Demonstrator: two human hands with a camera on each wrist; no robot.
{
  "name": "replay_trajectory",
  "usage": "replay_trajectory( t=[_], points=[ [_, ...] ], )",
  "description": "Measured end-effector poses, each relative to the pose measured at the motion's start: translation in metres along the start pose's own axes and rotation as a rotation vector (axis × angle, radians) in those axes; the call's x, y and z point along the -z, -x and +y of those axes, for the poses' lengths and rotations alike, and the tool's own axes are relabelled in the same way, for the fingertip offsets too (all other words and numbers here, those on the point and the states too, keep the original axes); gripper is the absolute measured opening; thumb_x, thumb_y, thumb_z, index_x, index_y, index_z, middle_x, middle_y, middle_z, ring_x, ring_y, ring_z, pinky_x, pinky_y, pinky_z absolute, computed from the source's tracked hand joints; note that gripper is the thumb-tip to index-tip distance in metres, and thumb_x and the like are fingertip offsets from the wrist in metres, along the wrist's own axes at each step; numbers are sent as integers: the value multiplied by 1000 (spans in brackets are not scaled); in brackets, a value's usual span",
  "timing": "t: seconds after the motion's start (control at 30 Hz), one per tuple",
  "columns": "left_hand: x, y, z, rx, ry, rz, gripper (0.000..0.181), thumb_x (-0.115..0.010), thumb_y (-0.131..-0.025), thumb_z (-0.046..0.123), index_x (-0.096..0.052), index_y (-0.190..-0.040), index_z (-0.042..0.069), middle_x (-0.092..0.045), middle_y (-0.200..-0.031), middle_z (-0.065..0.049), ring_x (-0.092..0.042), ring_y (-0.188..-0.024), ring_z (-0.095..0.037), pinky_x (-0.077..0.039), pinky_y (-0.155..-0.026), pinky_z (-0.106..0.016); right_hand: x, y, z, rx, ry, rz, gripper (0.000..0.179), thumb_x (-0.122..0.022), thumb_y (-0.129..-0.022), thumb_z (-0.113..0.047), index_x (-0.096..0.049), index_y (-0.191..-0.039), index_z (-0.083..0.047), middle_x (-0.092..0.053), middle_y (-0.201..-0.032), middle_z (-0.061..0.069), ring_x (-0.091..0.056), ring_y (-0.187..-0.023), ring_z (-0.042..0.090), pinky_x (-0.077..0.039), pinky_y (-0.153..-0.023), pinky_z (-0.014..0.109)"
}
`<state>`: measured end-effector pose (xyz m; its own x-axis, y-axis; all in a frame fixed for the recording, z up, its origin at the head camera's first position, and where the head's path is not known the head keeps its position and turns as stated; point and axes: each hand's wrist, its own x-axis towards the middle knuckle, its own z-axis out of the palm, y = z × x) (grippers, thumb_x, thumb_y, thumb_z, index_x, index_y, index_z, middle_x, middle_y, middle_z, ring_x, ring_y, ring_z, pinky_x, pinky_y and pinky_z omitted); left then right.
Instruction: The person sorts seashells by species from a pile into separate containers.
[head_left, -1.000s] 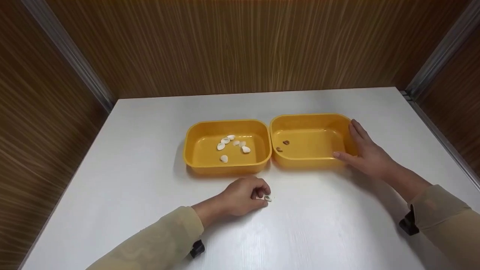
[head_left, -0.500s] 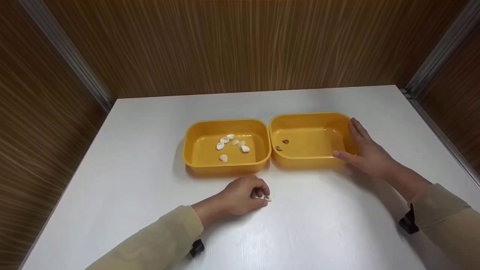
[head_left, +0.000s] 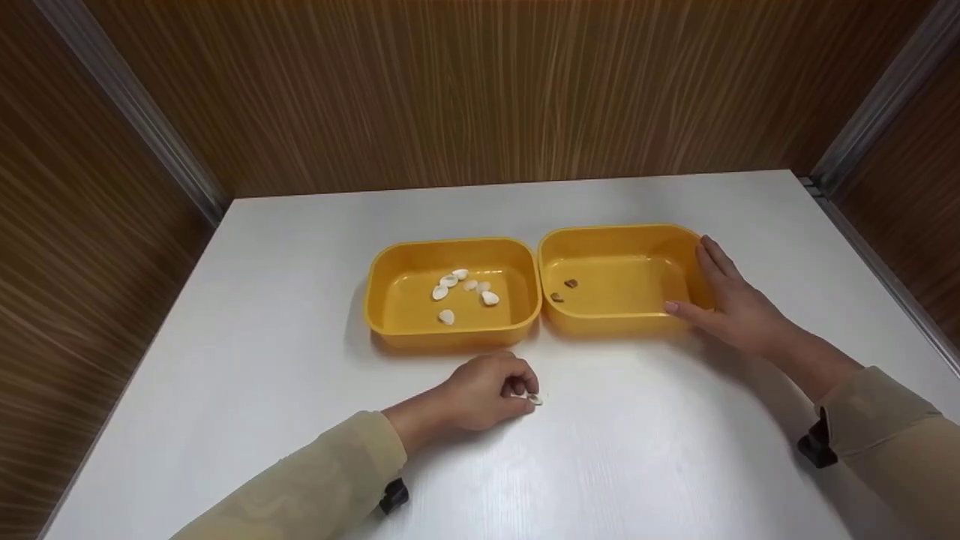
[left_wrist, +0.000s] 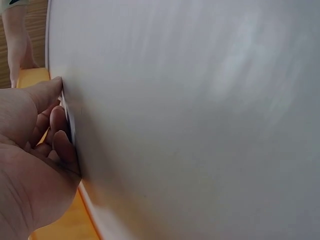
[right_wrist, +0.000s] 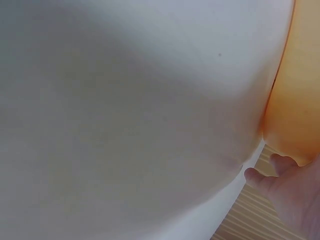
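My left hand (head_left: 487,391) rests low on the white table, in front of the two yellow containers. Its thumb and curled fingers pinch a small white shell (head_left: 535,400), partly covered by the fingertips. In the left wrist view, the palm of the left hand (left_wrist: 30,150) hides the shell. The right container (head_left: 622,327) holds two small brown pieces (head_left: 571,283), which look like shells. My right hand (head_left: 739,311) lies against its right end, fingers straight along the outer wall and thumb over the near rim. Several white shells (head_left: 490,298) are spread over the floor of the left container (head_left: 450,340).
Both containers stand side by side on the white table (head_left: 255,315), their ends nearly meeting. Wood-grain panels (head_left: 487,97) rise behind the table and at both sides. A dark wrist camera (head_left: 394,496) hangs below the left sleeve.
The shell at the left fingertips has shifted very slightly. Both hands keep their places, and the containers and their contents stay put.
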<state>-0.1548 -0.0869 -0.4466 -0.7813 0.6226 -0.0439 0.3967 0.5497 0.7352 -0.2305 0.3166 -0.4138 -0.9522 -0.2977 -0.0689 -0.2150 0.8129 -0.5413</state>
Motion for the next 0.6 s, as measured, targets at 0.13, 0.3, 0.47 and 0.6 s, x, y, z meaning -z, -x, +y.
replay_trajectory(
  t=[0.13,0.3,0.47,0.6],
  points=[
    [0,0,0,-11,-6,-5,7,-80,-95,15,-75,-99,13,-61,-89,3,-54,-81,-5,-46,-77,-22,0,0,-1,-11,7,-4,111,-64,-101,-59,10,-169,-11,18,-177,6,-8,-157,55,-18,-117,77],
    [0,0,0,-19,0,-6,6,-80,-94,14,-75,-98,13,-61,-89,3,-55,-82,-5,-47,-78,-21,0,0,-1,-21,15,-5,112,-64,-101,-61,10,-169,-12,18,-177,6,-10,-156,56,-19,-116,78],
    [2,1,2,-16,-13,-13,5,-79,-95,14,-76,-98,13,-60,-89,3,-54,-82,-5,-46,-78,-21,0,0,-1,-9,14,-2,110,-64,-101,-60,9,-169,-11,18,-177,6,-9,-157,56,-19,-116,78],
    [3,1,4,-10,-25,-23,5,-79,-96,15,-76,-98,12,-60,-89,2,-53,-82,-5,-45,-79,-22,1,0,0,6,13,2,109,-63,-102,-58,7,-169,-9,18,-177,3,-9,-157,54,-19,-116,77]
  ],
)
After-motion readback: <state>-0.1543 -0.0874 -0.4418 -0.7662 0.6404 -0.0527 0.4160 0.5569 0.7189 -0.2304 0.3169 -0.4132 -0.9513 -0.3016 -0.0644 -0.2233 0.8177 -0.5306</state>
